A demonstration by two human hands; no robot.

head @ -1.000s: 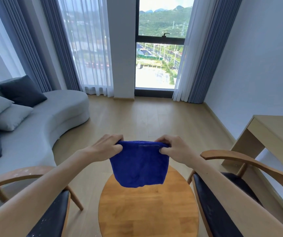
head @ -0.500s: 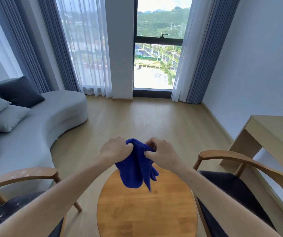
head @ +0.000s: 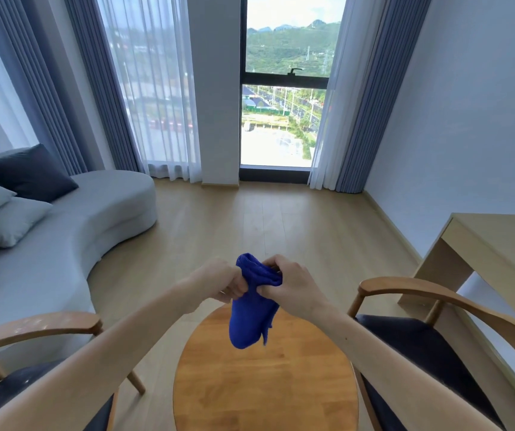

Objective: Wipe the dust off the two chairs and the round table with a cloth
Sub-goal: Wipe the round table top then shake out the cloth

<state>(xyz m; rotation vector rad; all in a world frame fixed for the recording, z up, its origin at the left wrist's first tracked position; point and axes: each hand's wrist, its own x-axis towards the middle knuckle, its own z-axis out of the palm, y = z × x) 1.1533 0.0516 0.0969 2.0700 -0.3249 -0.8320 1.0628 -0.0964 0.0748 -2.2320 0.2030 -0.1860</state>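
- Here, the left hand (head: 223,283) and the right hand (head: 292,286) meet in the air above the round wooden table (head: 265,387), both with fingers curled into a bunched bright blue cloth (head: 251,309).
- The cloth is gathered between the two fists; its top fold sticks up between them and the rest hangs down over the far edge of the table, clear of the tabletop.
- The left wooden armchair with a dark seat (head: 37,328) stands just beside the table on the left; pale specks show on its armrest and seat.
- The right wooden armchair with a dark seat (head: 430,343) stands just beside the table on the other side.
- A curved grey sofa (head: 72,237) with grey and navy cushions runs along the left, well apart from the table.
- A pale wooden desk (head: 495,244) stands against the right wall, behind the right chair.
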